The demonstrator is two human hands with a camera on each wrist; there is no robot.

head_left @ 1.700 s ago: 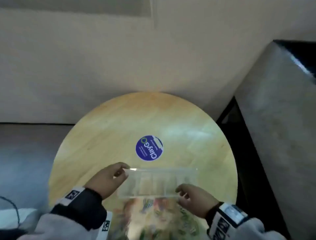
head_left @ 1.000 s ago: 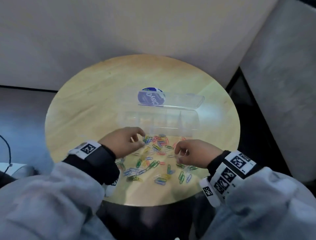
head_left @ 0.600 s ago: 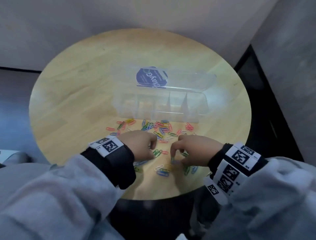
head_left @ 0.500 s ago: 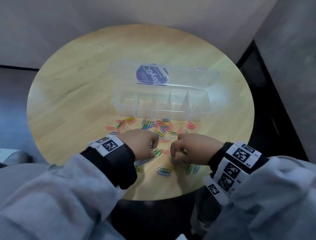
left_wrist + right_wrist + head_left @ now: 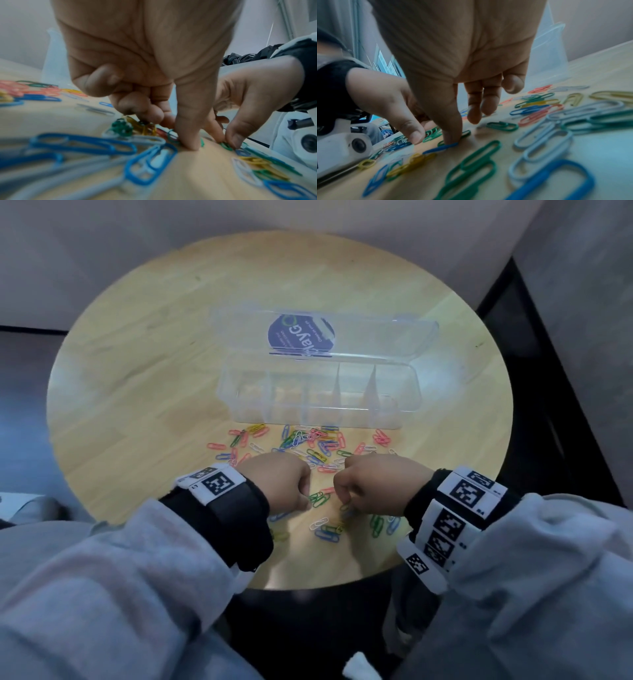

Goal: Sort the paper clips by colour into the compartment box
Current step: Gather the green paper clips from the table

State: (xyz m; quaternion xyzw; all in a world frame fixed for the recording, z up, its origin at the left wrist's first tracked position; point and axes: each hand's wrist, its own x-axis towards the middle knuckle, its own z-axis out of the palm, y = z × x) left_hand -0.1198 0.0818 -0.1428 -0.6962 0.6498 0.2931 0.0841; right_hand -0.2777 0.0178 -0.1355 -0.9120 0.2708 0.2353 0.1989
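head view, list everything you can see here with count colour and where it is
round wooden table: one, light wood, fills the middle of the view
clear plastic compartment box: one, transparent, lid open, on the table beyond the clips; compartments look empty
round blue sticker: one, blue with white lettering, seen through the open lid
loose paper clips: many, too many to count; blue, green, yellow, red or pink and white; scattered on the table between the box and the near edge
grey sleeves: two, at the bottom
black wristbands with white coded tags: one set per wrist
left hand: fingers curled down, fingertips on the clips
right hand: thumb tip on a blue clip; grip unclear
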